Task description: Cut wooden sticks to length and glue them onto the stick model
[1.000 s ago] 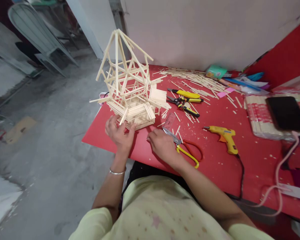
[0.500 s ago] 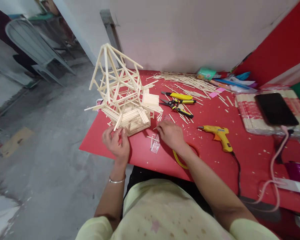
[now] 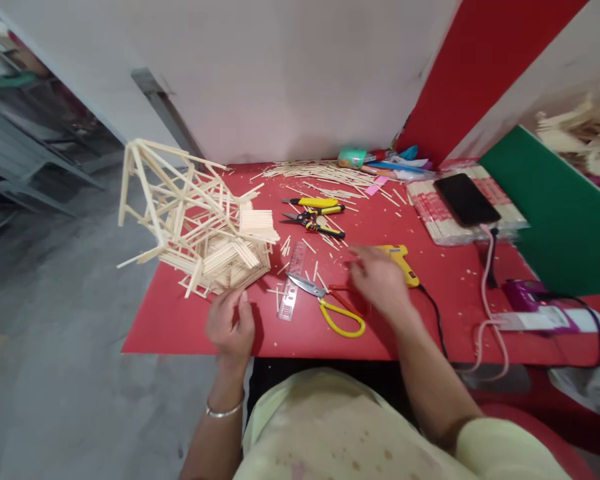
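A house-like model built of thin wooden sticks (image 3: 215,230) stands at the table's left end, its pointed frame leaning left. At its front lower edge is my left hand (image 3: 230,325), fingers curled in; whatever they hold is hidden. My right hand (image 3: 380,280) hovers over the table with fingers loosely stretched and apart, nothing seen in them. Behind it, partly covered, lies the yellow glue gun (image 3: 405,267). Between my hands are scissors (image 3: 343,320) with one yellow and one red handle, their blades over a clear ruler (image 3: 289,303) with short stick pieces nearby.
Yellow-black cutters (image 3: 325,225) and a yellow utility knife (image 3: 317,202) lie mid-table. Loose sticks (image 3: 310,173) spread along the wall. At right are a phone (image 3: 466,200) on packed sticks (image 3: 430,213), a pink cable (image 3: 487,293) and a power strip (image 3: 520,322).
My right hand has moved right, off the ruler and scissors, to the glue gun. My left hand stays by the model, lower on its front edge. The view has swung right.
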Tool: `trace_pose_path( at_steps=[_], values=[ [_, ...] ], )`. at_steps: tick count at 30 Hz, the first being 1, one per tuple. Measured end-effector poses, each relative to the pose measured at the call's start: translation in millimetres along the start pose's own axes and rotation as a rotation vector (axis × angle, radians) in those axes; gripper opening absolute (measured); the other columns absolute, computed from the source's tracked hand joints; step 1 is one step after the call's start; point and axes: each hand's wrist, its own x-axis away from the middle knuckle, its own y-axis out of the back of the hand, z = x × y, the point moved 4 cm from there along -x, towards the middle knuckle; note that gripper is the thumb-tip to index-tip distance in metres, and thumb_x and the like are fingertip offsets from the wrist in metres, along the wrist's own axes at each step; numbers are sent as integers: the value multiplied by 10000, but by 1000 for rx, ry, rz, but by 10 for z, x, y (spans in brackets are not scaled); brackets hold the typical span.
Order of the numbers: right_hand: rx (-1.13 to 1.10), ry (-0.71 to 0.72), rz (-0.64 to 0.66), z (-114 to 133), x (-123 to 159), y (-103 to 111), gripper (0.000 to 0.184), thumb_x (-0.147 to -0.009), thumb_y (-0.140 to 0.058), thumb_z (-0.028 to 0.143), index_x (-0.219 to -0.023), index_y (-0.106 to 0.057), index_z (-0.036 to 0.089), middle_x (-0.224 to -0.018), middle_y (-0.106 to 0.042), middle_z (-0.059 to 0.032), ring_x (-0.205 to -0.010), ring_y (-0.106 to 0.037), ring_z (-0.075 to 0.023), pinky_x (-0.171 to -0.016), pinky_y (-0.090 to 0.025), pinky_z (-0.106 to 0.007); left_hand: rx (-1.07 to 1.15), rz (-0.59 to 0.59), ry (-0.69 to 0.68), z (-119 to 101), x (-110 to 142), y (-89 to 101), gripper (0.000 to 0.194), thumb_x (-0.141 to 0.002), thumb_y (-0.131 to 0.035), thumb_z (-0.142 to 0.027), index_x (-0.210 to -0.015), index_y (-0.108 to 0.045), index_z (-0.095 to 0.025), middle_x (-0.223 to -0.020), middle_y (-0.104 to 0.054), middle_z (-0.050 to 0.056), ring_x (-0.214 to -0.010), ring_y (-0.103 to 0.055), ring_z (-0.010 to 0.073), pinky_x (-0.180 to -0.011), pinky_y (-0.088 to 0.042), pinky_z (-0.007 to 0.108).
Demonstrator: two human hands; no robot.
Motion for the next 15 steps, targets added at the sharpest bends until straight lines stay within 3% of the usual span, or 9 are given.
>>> trace_pose_path(
  at_steps=[3,6,9,15],
  values=[
    [141,-211,-74,-706,106,97,419,-902,-476,254,-1281,-615,139,-1245,-646,-170,-1142,-590,-297,-946,-465,-384,57,139,9,-72,-1,-140,157,-918,-607,-219,-1034,-711,-196,-955,-751,96,-908,-698,217,-866,-535,362],
    [179,-336,30,-1112,191,37,446,-866,-530,321,-1269,-613,148,-1212,-650,-179,-1115,-609,-320,-885,-486,-397,84,344,30,-170,14,-333,172,-940,-565,-239,-1010,-719,-206,-965,-751,87,-908,-697,211,-850,-530,337],
    [160,-403,69,-1217,232,-25,481,-865,-525,352,-1304,-588,166,-1221,-644,-179,-1115,-618,-328,-858,-481,-405,19,489,59,-237,13,-474,193,-958,-537,-261,-1000,-720,-216,-993,-738,81,-927,-685,209,-850,-518,320],
    [167,-411,89,-1179,154,-72,506,-883,-499,360,-1311,-603,110,-1198,-639,-252,-1118,-612,-357,-808,-462,-407,-223,617,-7,-327,-136,-755,241,-986,-474,-257,-1039,-703,-203,-1041,-704,110,-945,-661,231,-813,-484,319]
  ],
)
